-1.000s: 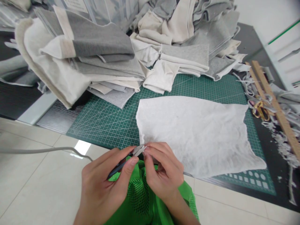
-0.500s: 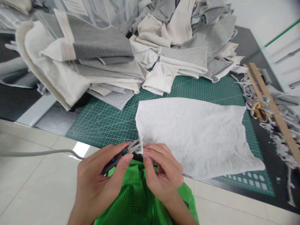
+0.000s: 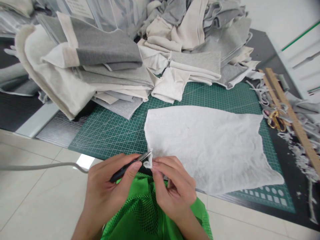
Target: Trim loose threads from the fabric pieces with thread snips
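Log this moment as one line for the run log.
left hand: holds snips | right hand: pinches cloth corner at blades | cloth: flat on mat | scissors: idle, right

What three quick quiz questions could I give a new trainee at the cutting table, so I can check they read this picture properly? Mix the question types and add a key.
1. True or false: the left hand holds small snips at the corner of the white cloth.
2. Where do the gold-handled scissors lie?
A. on the white cloth
B. at the right edge, beside the wooden ruler
C. in the right hand
3. Fill in: the white cloth lies on a green cutting ____.

Key: 1 true; 2 B; 3 mat.
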`<state>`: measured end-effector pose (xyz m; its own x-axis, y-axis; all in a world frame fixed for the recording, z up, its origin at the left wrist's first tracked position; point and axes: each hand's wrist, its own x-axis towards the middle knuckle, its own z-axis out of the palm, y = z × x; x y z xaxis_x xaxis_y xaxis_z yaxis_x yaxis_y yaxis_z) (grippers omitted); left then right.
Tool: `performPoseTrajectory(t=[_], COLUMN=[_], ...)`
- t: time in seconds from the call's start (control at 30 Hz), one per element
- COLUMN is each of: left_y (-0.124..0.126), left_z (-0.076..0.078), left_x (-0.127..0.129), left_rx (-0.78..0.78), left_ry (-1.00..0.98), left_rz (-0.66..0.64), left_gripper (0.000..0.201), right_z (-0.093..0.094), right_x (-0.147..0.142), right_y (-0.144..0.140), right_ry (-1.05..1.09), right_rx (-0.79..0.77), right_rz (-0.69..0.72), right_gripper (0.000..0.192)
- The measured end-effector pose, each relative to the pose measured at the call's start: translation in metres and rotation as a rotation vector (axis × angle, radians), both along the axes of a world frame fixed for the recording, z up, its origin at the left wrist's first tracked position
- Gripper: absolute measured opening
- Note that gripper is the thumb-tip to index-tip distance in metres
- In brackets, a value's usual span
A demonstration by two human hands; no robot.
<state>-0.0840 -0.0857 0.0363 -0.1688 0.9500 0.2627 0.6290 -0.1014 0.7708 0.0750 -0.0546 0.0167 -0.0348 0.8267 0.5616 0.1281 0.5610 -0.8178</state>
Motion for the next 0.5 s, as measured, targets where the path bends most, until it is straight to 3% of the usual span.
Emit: performPoseTrajectory(t=[0.13, 0.33, 0.5], left_y=[0.002, 0.013, 0.018], left_z=[-0.002, -0.001, -0.001], left_x=[-0.008, -0.011, -0.007], left_rx=[0.005, 0.016, 0.014], left_ry=[-0.033, -0.02, 0.019], left_rz=[-0.005, -0.139, -0.14], left_gripper=[0.021, 0.027, 0.016], right_z=[0.0, -0.001, 0.001], right_x=[0.0, 0.001, 0.001], right_y=[-0.001, -0.001, 0.001], right_ry=[-0.011, -0.018, -0.018], right_rx=[-0.011, -0.016, -0.011], right_rz=[-0.014, 0.002, 0.006], right_gripper=[0.04, 0.04, 0.037])
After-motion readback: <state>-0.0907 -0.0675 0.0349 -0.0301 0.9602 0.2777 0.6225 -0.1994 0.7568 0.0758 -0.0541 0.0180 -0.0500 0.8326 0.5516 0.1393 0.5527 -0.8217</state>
